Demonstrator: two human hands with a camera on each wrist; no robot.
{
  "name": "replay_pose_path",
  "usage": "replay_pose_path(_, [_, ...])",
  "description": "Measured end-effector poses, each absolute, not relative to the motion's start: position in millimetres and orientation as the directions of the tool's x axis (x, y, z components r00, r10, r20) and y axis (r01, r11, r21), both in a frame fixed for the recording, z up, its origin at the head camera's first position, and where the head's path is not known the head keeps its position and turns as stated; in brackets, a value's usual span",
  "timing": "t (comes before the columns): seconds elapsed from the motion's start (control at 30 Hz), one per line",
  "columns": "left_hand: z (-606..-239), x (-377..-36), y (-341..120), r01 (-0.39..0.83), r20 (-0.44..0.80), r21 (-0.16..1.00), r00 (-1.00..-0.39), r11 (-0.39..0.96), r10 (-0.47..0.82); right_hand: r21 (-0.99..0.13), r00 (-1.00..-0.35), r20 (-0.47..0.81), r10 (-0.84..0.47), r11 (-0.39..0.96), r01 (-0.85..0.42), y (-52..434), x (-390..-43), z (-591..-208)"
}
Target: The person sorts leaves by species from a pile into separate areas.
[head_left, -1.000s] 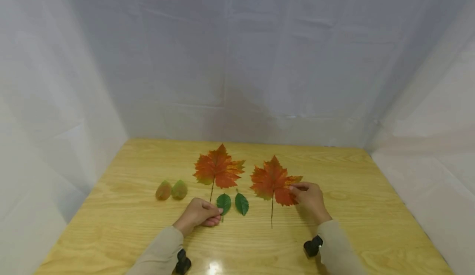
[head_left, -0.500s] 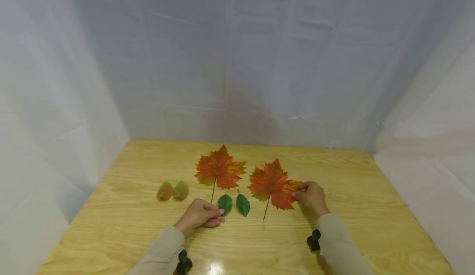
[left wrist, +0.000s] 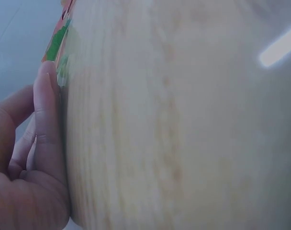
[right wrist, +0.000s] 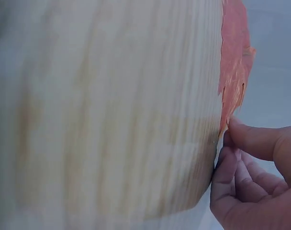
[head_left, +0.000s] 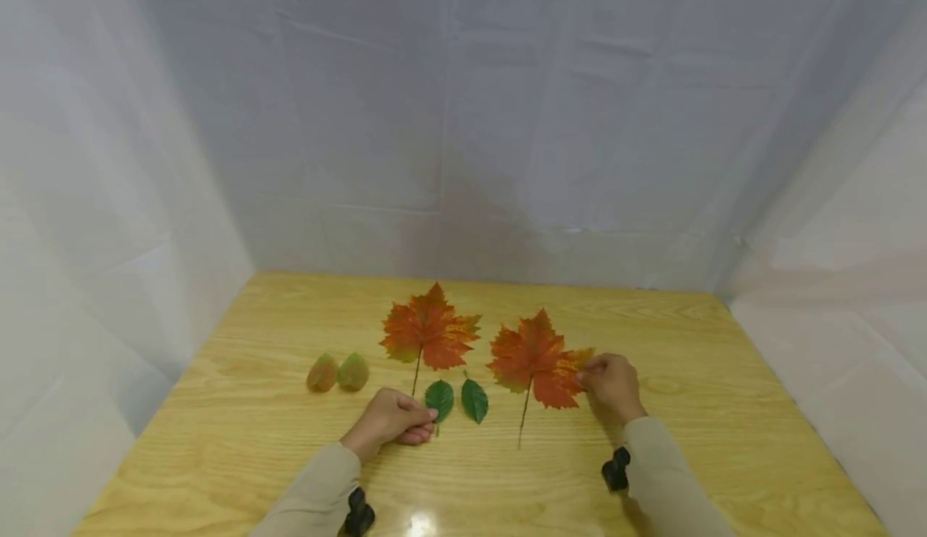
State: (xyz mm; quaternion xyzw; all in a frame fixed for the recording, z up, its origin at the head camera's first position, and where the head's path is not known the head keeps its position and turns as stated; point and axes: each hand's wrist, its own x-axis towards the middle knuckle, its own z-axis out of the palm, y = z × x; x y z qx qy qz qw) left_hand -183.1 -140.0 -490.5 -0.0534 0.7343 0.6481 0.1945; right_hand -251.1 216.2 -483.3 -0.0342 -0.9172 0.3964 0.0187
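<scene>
Two orange-red maple leaves with thin dark stems lie on the wooden table; the left maple leaf (head_left: 427, 329) is farther back. My right hand (head_left: 611, 384) pinches the edge of the right maple leaf (head_left: 534, 360) between thumb and fingertips, as the right wrist view also shows at the leaf's tip (right wrist: 234, 62). My left hand (head_left: 393, 419) has its fingers curled, with the thumb tip on the lower left edge of the left green leaf (head_left: 439, 398). Beside that leaf lies a second green leaf (head_left: 474, 400), apart from both hands.
Two small yellow-green and brownish leaves (head_left: 337, 372) lie side by side on the left of the wooden table (head_left: 239, 440). White cloth (head_left: 463, 118) hangs behind the table and along both sides.
The right maple leaf has shifted and turned a little, its stem swinging left and then partly back, while the right hand slid outward along its edge. The left hand stays put.
</scene>
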Motion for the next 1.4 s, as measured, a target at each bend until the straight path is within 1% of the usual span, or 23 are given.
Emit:
replay_pose_path(0.2, [-490.5, -183.5, -139.9, -0.329, -0.354, 0.931, -0.919, 0.157, 0.171, -0.821, -0.992, -0.08, 0.099, 0.557, 0.122, 216.7, -249.7, -482.0])
replay_pose_path(0.37, [-490.2, -183.1, -140.0, -0.322, -0.348, 0.933, -0.921, 0.164, 0.174, -0.838, -0.987, -0.09, 0.131, 0.526, 0.146, 215.9, -249.3, -482.1])
replay_pose_path(0.6, [-490.5, -183.0, -139.9, -0.319, -0.344, 0.934, -0.923, 0.158, 0.174, -0.919, -0.981, -0.109, 0.158, 0.359, 0.16, 209.8, -252.3, -481.2])
replay_pose_path(0.73, [-490.4, -182.7, -139.7, -0.321, -0.347, 0.933, -0.922, 0.16, 0.172, -0.922, -0.98, -0.094, 0.173, 0.356, 0.151, 206.2, -255.1, -480.1])
replay_pose_path(0.93, [-489.7, -182.6, -139.4, -0.322, -0.348, 0.933, -0.922, 0.162, 0.169, -0.932, -0.988, -0.051, 0.148, 0.349, 0.101, 201.1, -263.3, -471.7])
replay_pose_path(1.03, [-489.8, -183.0, -139.0, -0.323, -0.349, 0.932, -0.922, 0.162, 0.166, -0.942, -0.987, -0.047, 0.156, 0.321, 0.096, 198.8, -270.5, -465.8])
replay_pose_path(1.2, [-489.1, -183.6, -137.6, -0.334, -0.358, 0.929, -0.92, 0.159, 0.157, -0.949, -0.981, -0.082, 0.178, 0.288, 0.132, 199.3, -282.9, -462.5])
replay_pose_path(1.4, [-488.0, -183.1, -137.7, -0.342, -0.365, 0.926, -0.918, 0.159, 0.153, -0.953, -0.971, -0.126, 0.202, 0.246, 0.175, 204.0, -297.9, -474.7])
